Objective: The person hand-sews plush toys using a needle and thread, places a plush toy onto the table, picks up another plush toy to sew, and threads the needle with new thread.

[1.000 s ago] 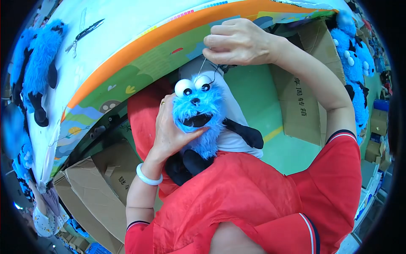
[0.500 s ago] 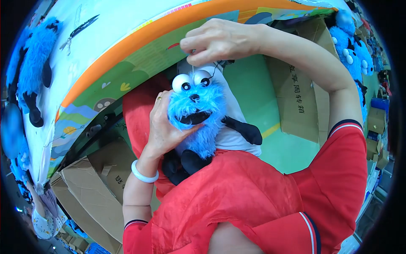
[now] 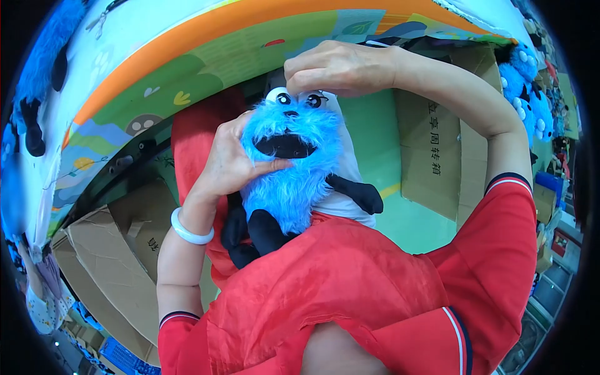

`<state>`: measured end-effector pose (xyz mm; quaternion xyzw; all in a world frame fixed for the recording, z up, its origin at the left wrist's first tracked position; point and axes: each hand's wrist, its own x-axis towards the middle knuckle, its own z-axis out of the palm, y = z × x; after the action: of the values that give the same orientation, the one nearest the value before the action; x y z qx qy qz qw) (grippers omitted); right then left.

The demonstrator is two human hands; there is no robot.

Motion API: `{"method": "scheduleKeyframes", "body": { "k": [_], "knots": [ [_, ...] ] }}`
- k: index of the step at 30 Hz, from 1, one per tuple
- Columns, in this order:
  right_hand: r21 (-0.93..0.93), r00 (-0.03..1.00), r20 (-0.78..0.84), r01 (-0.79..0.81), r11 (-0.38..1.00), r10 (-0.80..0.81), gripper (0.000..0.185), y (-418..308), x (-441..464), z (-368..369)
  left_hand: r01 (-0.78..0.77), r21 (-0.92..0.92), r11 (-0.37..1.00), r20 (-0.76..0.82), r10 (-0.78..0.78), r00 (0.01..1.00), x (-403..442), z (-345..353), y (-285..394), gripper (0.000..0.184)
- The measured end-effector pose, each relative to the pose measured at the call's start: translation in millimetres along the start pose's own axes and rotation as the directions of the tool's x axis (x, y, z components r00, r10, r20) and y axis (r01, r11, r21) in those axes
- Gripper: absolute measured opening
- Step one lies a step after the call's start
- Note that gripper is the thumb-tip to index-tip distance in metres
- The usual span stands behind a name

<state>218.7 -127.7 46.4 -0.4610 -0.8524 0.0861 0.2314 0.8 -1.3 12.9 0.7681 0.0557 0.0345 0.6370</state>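
Hands are apart: the left hand is clamped on the left side of a fluffy blue plush monster with bulging white eyes and black limbs, resting on the person's lap before the white worktop. The right hand curls over its eyes, any grip hidden. Brown cardboard boxes stand left and right.

Blue plush toy: shaggy fur; round white-and-black eyes glossy. Brown cardboard box, right: matt. Red lap cloth: satiny.
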Motion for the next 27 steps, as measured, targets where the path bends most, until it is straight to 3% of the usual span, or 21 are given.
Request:
{"method": "scheduleKeyframes", "body": {
  "k": [17, 22, 27],
  "knots": [
    [0.027, 0.991, 0.115, 0.061, 0.998, -0.064, 0.014, 2.2, 0.2, -0.5, 0.082, -0.102, 0.991, 0.037, -0.079, 0.996, -0.9, 1.1, -7.3, 0.041],
    [0.025, 0.989, 0.140, 0.053, 0.998, -0.056, 0.017, 2.3, 0.9, -2.1, -0.024, -0.058, 0.998, 0.042, 0.027, 0.999, 2.4, 2.8, -11.4, 0.040],
    [0.038, 0.991, 0.115, 0.067, 0.997, -0.071, 0.017, 5.8, -0.2, 0.5, 0.090, -0.101, 0.991, 0.044, -0.086, 0.995, 3.6, 3.4, -9.3, 0.038]
  ]
}}
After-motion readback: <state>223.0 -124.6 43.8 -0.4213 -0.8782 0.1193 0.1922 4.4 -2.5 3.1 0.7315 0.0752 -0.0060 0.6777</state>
